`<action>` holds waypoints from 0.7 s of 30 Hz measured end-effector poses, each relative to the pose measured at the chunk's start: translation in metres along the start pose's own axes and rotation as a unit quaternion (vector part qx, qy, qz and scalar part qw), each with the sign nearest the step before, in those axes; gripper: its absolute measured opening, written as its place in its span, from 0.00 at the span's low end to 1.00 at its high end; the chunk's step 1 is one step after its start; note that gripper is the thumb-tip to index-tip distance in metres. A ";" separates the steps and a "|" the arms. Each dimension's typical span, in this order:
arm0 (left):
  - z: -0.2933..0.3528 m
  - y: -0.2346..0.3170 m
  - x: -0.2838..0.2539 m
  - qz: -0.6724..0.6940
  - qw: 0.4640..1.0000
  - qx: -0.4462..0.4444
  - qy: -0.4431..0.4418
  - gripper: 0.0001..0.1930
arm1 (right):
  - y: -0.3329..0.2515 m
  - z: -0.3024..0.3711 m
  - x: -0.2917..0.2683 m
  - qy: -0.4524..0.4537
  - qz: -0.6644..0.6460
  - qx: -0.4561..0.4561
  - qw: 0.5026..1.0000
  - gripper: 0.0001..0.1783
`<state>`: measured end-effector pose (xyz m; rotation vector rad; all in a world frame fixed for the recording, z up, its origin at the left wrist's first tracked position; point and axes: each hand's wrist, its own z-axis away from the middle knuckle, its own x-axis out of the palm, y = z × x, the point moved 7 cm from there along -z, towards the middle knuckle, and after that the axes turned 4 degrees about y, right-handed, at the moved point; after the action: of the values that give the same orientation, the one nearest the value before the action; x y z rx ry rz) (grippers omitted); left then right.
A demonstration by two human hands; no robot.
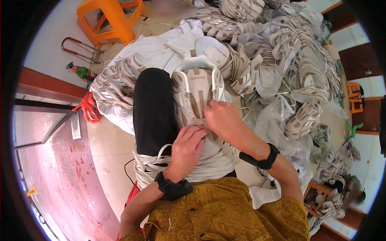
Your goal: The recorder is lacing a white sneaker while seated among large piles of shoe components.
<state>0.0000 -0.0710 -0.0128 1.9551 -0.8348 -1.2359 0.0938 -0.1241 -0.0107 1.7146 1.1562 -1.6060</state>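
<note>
A beige and white sneaker upper lies over my lap, its collar pointing away from me and its tongue between two eyelet rows. My left hand has its fingers bent over the near end of the upper, gripping it. Against the lower right eyelet row, my right hand is closed in a pinch; what sits between its fingertips is hidden. The two hands nearly meet. A thick bundle of off-white laces lies across my lap, just below the hands.
Stacked uppers rest on white sacking at the left, and a large heap of uppers spreads right. An orange stool, a green bottle and a red plastic bag stand left. Clear plastic lies near my right arm.
</note>
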 end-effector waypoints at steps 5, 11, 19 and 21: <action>0.003 0.001 -0.004 0.014 1.000 -0.019 -0.009 0.14 | 0.018 -0.001 0.020 -0.067 -0.122 -0.047 0.989 0.05; 0.002 -0.002 -0.004 0.016 1.000 -0.020 -0.008 0.14 | 0.034 -0.001 0.024 -0.114 -0.320 0.098 0.935 0.07; 0.003 0.000 -0.002 0.026 1.000 -0.009 -0.015 0.14 | 0.024 0.010 -0.002 0.033 -0.195 -0.007 0.980 0.04; 0.005 -0.003 -0.001 0.033 0.999 -0.021 -0.018 0.15 | 0.017 0.009 -0.005 0.055 -0.126 -0.041 0.990 0.03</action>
<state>-0.0041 -0.0691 -0.0163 1.8627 -0.8772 -1.2445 0.1033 -0.1414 -0.0103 1.6755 1.5252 -1.5974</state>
